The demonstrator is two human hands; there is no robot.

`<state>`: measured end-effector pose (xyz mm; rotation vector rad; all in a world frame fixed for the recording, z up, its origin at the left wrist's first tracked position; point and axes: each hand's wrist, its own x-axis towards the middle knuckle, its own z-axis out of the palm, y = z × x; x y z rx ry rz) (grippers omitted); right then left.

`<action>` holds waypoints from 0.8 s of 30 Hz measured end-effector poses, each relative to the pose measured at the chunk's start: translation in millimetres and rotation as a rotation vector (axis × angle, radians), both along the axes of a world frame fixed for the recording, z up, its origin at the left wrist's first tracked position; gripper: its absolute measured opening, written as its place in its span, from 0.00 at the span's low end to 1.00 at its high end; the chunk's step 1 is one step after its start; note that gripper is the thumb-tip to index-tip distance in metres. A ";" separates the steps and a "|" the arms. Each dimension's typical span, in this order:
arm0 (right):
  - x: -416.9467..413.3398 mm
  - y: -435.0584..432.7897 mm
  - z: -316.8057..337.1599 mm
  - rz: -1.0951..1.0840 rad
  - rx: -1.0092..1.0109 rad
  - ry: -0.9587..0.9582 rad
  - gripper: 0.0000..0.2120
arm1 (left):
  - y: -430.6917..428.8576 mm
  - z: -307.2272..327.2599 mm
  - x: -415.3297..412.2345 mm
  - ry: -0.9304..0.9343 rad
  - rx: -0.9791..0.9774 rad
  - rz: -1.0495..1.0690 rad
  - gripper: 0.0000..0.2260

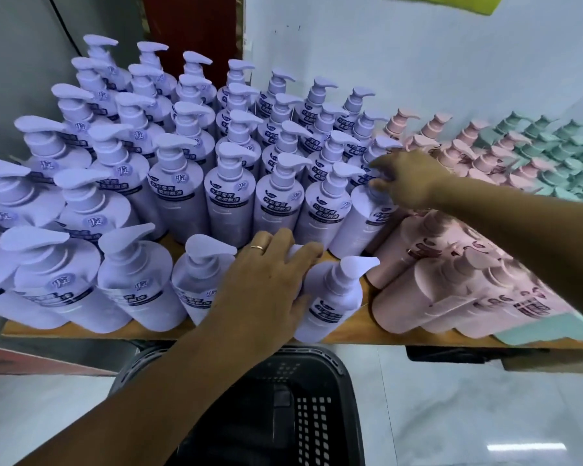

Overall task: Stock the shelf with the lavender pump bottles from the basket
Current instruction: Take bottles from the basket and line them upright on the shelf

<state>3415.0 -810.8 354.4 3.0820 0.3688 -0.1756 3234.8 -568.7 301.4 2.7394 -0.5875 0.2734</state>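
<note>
The left hand (263,280) curls over a front bottle (300,251), apparently seating it in the gap on the shelf (81,331). The right hand (408,179) grips the end bottle (364,216) by its neck, probably squaring the row (pink bottles (451,284) crowd it). The basket (317,415) waits below.

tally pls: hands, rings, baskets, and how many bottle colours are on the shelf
hands: 2 (left hand, right hand)
ring: 1
basket: 1
bottle colours: 3 (lavender bottles, pink bottles, green bottles)
total: 7
</note>
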 end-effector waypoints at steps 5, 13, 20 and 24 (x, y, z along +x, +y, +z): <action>1.4 -9.2 -6.3 0.082 0.059 -0.111 0.27 | -4.8 12.0 -1.3 0.038 0.029 0.027 0.26; 0.8 -20.5 -2.3 0.239 0.028 -0.073 0.22 | -47.8 36.9 9.6 0.097 0.061 -0.124 0.23; 1.9 -16.8 4.4 0.353 -0.108 0.016 0.25 | -56.6 29.2 22.7 0.200 0.109 -0.126 0.06; -7.4 -18.4 5.5 0.373 -0.150 0.002 0.18 | -57.2 27.2 23.5 0.220 0.063 -0.081 0.10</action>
